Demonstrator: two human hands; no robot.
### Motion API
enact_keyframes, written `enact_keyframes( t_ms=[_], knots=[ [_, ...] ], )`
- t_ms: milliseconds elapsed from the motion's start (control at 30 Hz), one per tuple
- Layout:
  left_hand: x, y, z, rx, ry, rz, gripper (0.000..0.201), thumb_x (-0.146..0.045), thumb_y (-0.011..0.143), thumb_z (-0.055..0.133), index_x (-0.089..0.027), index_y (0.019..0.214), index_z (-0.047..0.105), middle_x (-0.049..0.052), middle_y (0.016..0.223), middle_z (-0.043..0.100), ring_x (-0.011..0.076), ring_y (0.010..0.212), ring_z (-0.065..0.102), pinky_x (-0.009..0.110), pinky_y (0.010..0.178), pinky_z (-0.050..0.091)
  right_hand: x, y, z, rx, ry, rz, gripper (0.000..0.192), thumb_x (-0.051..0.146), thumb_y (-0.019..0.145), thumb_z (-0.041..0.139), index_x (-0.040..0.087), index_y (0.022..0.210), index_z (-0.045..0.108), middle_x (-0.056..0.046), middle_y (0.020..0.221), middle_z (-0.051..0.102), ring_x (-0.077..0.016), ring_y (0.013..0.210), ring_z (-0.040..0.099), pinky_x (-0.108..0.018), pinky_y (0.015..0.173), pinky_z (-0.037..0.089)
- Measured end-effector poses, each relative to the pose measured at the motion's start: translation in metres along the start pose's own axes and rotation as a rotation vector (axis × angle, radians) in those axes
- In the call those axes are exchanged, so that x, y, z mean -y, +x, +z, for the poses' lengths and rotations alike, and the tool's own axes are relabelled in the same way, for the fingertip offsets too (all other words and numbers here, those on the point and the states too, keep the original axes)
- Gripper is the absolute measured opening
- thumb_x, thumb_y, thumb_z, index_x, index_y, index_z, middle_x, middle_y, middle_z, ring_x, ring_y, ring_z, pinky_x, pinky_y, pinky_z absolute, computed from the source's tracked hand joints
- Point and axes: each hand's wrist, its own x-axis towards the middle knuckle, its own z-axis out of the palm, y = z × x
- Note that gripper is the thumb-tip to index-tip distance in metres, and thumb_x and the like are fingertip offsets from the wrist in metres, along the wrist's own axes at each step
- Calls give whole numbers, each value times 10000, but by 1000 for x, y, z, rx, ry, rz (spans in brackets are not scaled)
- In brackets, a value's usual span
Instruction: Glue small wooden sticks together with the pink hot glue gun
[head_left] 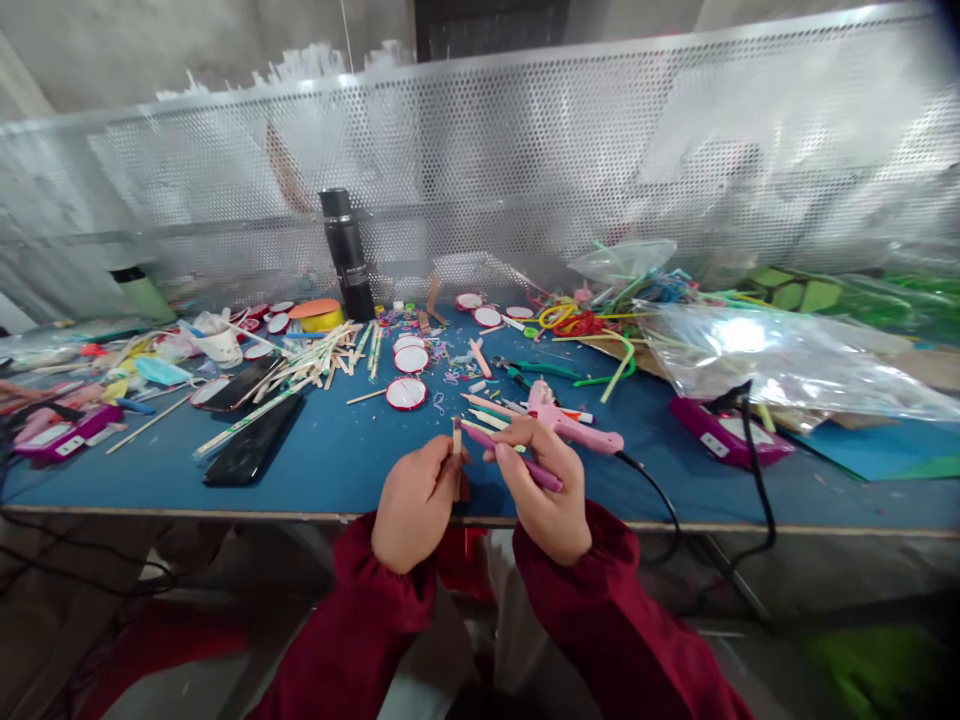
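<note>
Purple marker (513, 456), lettering unreadable

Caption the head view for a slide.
Left hand holds a small wooden stick upright; right hand holds a purple stick over the cluttered blue table.

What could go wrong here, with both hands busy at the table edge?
1. The left hand pinches a short stick over the table edge; if the grip slips, it may fall to the floor.
2. The glue gun lies just beyond the right hand; its nozzle might touch the fingers.
3. Its cord hangs off the edge and might snag a sleeve.
</note>
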Motion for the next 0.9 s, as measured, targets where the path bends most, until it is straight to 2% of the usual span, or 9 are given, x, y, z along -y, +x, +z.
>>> enact_keyframes(
  t_ms=[567, 900],
  knots=[
    [0, 0, 1, -15, -13, 15, 225, -319, 1052, 403, -217, 973, 587, -25, 681, 643, 152, 582, 580, 267, 620, 415, 1, 0, 2, -23, -32, 23, 162, 266, 971, 586, 220, 840, 667, -19, 785, 705, -195, 767, 661, -356, 750, 505],
    [2, 2, 2, -14, -11, 17, 272, -365, 1061, 396, -212, 950, 592, -15, 674, 640, 163, 599, 602, 271, 608, 418, 1, 1, 2, -15, -51, 11, 159, 223, 955, 576, 220, 822, 664, -24, 792, 711, -203, 803, 668, -357, 765, 508]
  ],
)
